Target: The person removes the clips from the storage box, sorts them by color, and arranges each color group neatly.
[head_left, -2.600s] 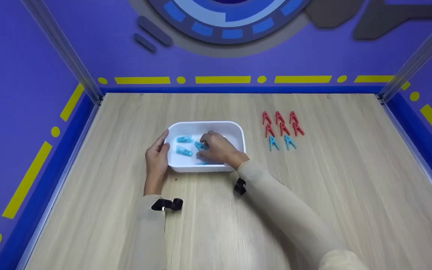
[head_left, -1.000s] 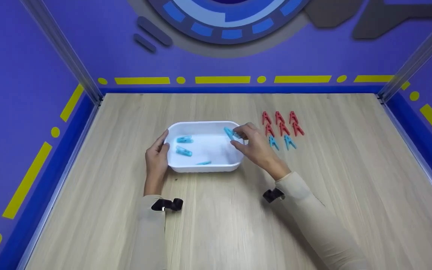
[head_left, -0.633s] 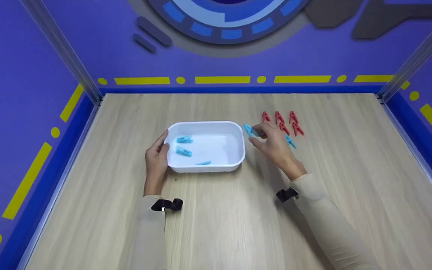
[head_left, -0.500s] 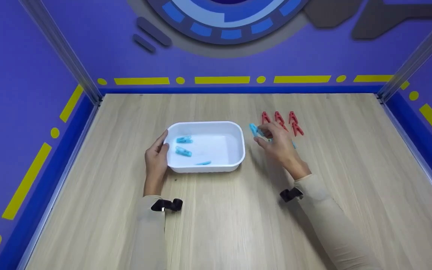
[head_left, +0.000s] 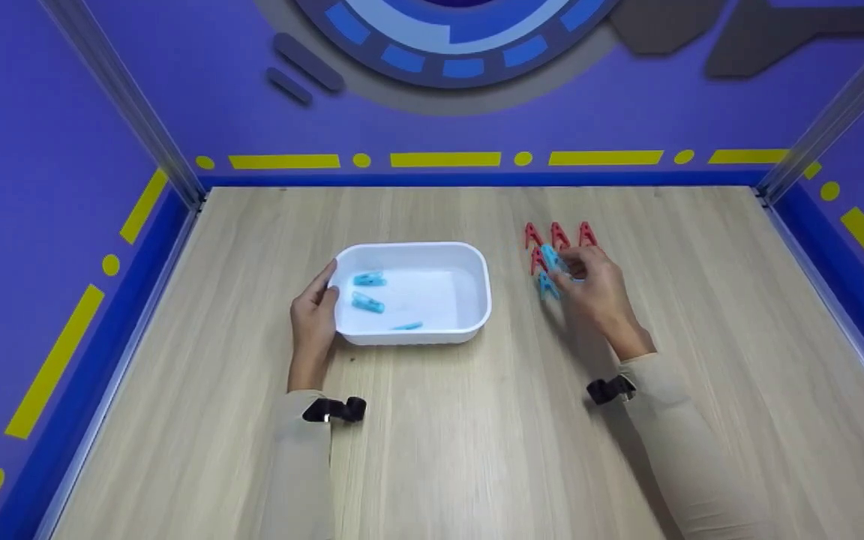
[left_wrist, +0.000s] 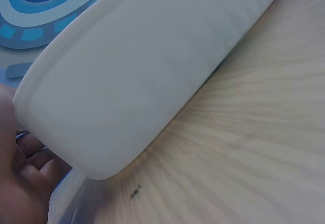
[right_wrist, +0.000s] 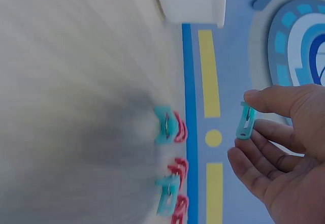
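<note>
My left hand [head_left: 314, 315] grips the left end of a white plastic basin [head_left: 413, 337], thumb at the rim, fingers against the outer wall. Three light-blue clothespins lie inside: one upper [head_left: 369, 279], one below it [head_left: 367, 302], one by the front wall [head_left: 407, 326]. Over the clothespin rows at the right, my right hand [head_left: 598, 289] pinches another blue clothespin [right_wrist: 246, 122] between thumb and fingers, held above the table. Below it stands a blue clothespin [head_left: 547, 286]; a second one [right_wrist: 168, 196] shows in the right wrist view, mostly hidden by the hand in the head view.
Red clothespins [head_left: 532, 235] form rows behind the blue ones, partly covered by my right hand. The wooden table [head_left: 432, 435] is bounded by a blue-purple back wall [head_left: 432, 127] and side walls. Cameras sit on both wrists.
My right hand has lifted a blue clothespin out of the basin and carried it rightward to above the clothespin rows. My left hand and the basin have stayed in place.
</note>
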A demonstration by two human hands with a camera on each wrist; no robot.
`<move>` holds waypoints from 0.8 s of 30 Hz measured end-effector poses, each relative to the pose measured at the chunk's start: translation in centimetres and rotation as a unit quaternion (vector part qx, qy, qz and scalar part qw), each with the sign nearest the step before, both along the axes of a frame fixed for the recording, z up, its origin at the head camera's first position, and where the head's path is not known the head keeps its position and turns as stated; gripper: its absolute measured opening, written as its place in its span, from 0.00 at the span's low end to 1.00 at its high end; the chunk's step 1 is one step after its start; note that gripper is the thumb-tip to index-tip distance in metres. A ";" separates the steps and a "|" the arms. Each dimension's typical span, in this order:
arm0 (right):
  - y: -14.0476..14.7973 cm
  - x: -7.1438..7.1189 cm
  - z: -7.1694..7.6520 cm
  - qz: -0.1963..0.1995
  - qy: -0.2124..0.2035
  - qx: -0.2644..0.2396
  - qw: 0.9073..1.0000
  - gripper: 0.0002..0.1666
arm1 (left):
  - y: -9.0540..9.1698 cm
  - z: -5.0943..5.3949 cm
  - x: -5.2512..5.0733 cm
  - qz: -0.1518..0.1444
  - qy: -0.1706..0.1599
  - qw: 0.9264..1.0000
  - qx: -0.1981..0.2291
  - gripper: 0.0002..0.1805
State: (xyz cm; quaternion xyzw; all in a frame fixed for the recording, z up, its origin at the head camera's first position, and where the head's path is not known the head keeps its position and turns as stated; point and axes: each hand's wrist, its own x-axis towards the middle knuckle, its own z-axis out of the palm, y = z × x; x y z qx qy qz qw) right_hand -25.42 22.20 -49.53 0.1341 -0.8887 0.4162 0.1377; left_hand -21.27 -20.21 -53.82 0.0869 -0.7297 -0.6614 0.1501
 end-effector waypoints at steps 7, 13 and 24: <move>2.0 0.1 -0.1 -0.032 -0.022 -0.001 0.999 0.19 | -0.1 -0.2 0.1 -0.009 0.012 1.000 -0.016 0.24; 3.7 0.1 -0.6 -0.050 -0.023 0.010 0.998 0.20 | 0.8 2.5 1.4 -0.011 -0.004 1.000 -0.002 0.25; 5.9 0.3 -1.2 -0.094 -0.065 0.024 0.993 0.21 | 1.1 3.3 1.6 -0.005 -0.015 1.000 0.000 0.25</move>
